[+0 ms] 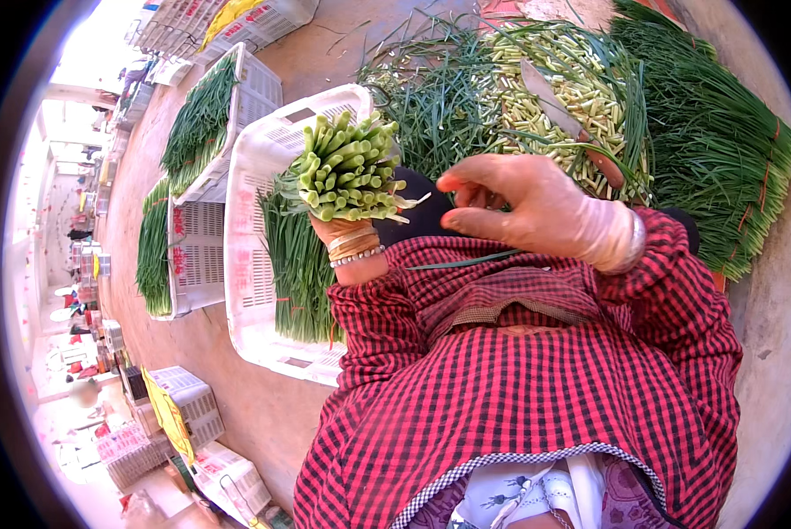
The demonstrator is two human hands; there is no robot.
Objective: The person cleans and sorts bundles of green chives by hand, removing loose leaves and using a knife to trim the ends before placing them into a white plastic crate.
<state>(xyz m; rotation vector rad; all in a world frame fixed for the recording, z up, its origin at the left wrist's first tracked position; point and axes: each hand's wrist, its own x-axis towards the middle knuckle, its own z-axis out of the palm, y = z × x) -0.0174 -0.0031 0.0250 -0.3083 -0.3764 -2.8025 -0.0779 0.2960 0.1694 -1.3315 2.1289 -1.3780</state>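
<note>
Left hand (329,231), partly hidden at ten o'clock, is gripping a bundle of green stalks (347,167) at eleven, its thick ends facing up, while the right hand (537,210) at two is hovering, thumb and fingers parted, seemingly empty. Farther out at two a dark green stack (704,141) is lying, a white crate (239,291) is standing at nine, cut pieces (517,115) are lying at one beneath a knife (552,104), and a pale strand (416,202) is poking from the bundle's four-o'clock edge. Gripping snugly, evening the ends and plucking that strand is probably serving best.
</note>
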